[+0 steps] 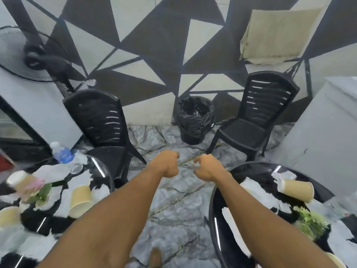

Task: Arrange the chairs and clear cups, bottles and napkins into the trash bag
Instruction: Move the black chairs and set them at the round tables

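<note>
Left hand: curled into a loose fist, fingers folded in; nothing seen in its grip, held over the floor.
Right hand: also curled nearly closed, close beside the left but apart from it; whether anything thin is pinched in it cannot be told.
Floor: grey marbled surface with dark veins; an open lane runs between the two benches up to the bag.
Trash bag: crinkled glossy black plastic, mouth open, standing against the wall between the two chairs; its contents cannot be made out.
Left chair: black moulded plastic with a slatted back, seat close to the left bench edge.
Right chair: same black slatted plastic, standing apart from the right bench, near the wall.
Left bench: round, glossy black top, crowded with white napkins, a tipped tan paper cup, another cup, a clear bottle with a blue label, and pink flowers.
Right bench: round glossy black, curved rim beside the right forearm; holds a tan cup on its side, crumpled napkins and a green plant.
Wall: grey and dark triangle pattern.
</note>
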`<state>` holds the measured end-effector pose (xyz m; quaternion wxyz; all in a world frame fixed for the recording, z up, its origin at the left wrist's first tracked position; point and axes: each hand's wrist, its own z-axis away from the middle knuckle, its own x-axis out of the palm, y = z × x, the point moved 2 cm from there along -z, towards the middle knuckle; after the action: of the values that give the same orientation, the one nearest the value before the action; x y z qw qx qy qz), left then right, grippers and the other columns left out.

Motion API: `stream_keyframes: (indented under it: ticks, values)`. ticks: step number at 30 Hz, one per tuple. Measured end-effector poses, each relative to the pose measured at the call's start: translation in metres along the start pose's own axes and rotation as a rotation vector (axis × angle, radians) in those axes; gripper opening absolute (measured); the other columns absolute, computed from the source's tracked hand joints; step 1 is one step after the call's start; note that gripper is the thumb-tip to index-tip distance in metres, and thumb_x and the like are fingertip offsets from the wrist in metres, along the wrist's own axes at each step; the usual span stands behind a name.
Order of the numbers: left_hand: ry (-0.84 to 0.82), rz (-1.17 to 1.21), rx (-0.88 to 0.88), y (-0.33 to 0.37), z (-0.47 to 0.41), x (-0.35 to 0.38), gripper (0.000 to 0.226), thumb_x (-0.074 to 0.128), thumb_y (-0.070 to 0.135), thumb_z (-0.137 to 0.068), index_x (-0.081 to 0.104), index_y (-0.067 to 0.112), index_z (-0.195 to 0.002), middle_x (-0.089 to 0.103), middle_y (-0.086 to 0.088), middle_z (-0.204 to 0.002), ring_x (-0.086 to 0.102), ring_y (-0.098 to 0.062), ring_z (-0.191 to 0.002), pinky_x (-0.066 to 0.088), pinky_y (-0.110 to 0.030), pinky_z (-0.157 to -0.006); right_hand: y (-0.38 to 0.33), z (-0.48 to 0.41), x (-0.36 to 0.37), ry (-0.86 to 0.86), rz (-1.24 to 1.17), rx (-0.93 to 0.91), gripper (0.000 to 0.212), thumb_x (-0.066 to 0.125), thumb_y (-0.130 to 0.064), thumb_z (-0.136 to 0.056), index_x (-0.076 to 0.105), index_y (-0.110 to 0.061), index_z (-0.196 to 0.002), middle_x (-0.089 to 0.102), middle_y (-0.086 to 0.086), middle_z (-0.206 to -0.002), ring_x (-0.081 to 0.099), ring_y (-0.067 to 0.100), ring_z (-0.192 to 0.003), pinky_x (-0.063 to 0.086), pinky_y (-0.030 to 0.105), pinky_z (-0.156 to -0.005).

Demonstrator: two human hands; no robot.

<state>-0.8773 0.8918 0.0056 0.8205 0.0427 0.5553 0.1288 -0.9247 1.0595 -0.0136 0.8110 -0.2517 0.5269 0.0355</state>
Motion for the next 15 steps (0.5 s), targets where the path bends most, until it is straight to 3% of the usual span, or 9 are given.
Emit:
stream_keyframes:
  ticks: [5, 11, 15]
  values:
    - [-0.051, -0.034, 0.092, -0.025, -0.129, -0.040, 0.062, 0.060, 0.016, -0.087, 0.042, 0.015, -0.147, 0.049, -0.014, -0.141, 0.054, -0.034, -0.119, 0.053, -0.045, -0.092, 0.012, -0.104, -0.028, 0.016, -0.016, 0.132, 0.052, 0.063, -0.032, -0.084, 0.054, -0.022, -0.135, 0.056, 0.007, -0.130, 0.057, 0.029, -0.115, 0.051, 0.041, -0.092]
    - [-0.077, -0.055, 0.232, -0.022, -0.264, -0.101, 0.048, 0.057, 0.021, -0.075, 0.053, 0.017, -0.123, 0.057, -0.010, -0.123, 0.059, -0.032, -0.104, 0.055, -0.050, -0.087, 0.033, -0.186, -0.088, 0.067, -0.078, 0.289, 0.038, 0.060, -0.022, -0.086, 0.062, -0.016, -0.123, 0.065, 0.008, -0.111, 0.061, 0.030, -0.097, 0.055, 0.041, -0.080]
    - [-0.101, -0.064, 0.381, 0.009, -0.344, -0.133, 0.048, 0.061, 0.023, -0.078, 0.055, 0.017, -0.126, 0.058, -0.008, -0.124, 0.060, -0.030, -0.104, 0.056, -0.049, -0.087, 0.068, -0.241, -0.127, 0.144, -0.145, 0.399, 0.042, 0.063, -0.021, -0.083, 0.062, -0.016, -0.124, 0.066, 0.008, -0.117, 0.062, 0.029, -0.103, 0.055, 0.039, -0.082]
